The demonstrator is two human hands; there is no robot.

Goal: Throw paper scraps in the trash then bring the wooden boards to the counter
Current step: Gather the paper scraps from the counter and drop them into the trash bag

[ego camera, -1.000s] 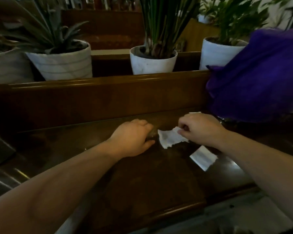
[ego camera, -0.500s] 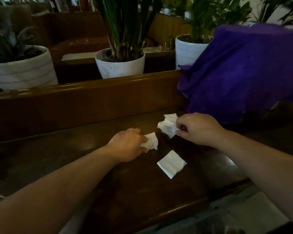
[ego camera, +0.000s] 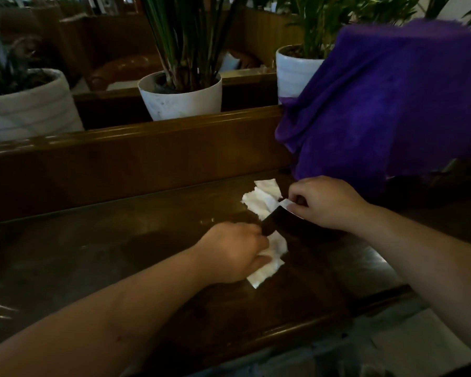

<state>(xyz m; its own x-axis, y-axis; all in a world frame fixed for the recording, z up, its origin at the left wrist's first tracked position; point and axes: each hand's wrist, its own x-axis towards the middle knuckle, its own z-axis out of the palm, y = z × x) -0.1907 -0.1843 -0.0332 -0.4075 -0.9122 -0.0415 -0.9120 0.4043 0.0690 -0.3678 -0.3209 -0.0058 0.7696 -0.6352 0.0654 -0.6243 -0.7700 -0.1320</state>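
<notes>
White paper scraps lie on a dark wooden table. My left hand is closed over a white scrap near the table's middle, with a crumpled piece pinched in its fingers. My right hand pinches the edge of a torn white scrap, and another torn piece lies just behind it. A dark shape between my two hands hides part of the paper. No wooden boards or trash bin are in view.
A purple cloth drapes over something at the right rear of the table. Behind a raised wooden ledge stand white plant pots. The table's front edge runs below my arms, with pale floor beyond.
My left hand picked up one scrap, then moved right and down onto the flat scrap near the middle. My right hand kept its pinch on the torn scrap and stayed near the purple cloth.
</notes>
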